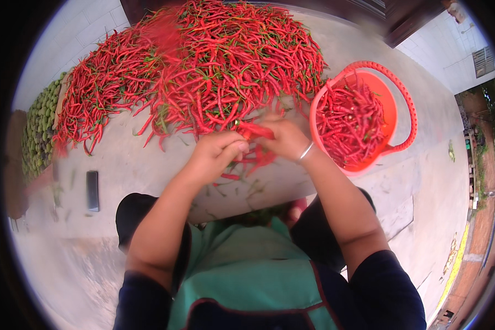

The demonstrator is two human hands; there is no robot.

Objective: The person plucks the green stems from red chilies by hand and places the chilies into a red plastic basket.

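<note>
In front of my lap, my two hands meet over the pale floor. My left hand (pixel 217 154) is closed in a pinch at the stem end of a red chili pepper (pixel 257 130). My right hand (pixel 285 138), with a silver bangle at the wrist, is closed around red chilies; its fingers are partly blurred. More loose red chilies (pixel 261 159) show blurred just beneath the hands. Just beyond my hands spreads a large heap of red chilies (pixel 247 66) with green stems. To the right stands an orange-red plastic basket (pixel 389 104) with a raised handle, partly filled with red chilies.
A dark phone (pixel 92 191) lies on the floor at the left. Farther left is a heap of green produce (pixel 41 124). Scattered green stems (pixel 253 190) lie near my knees. A white wall (pixel 85 25) and dark wooden frame (pixel 390 16) bound the far side.
</note>
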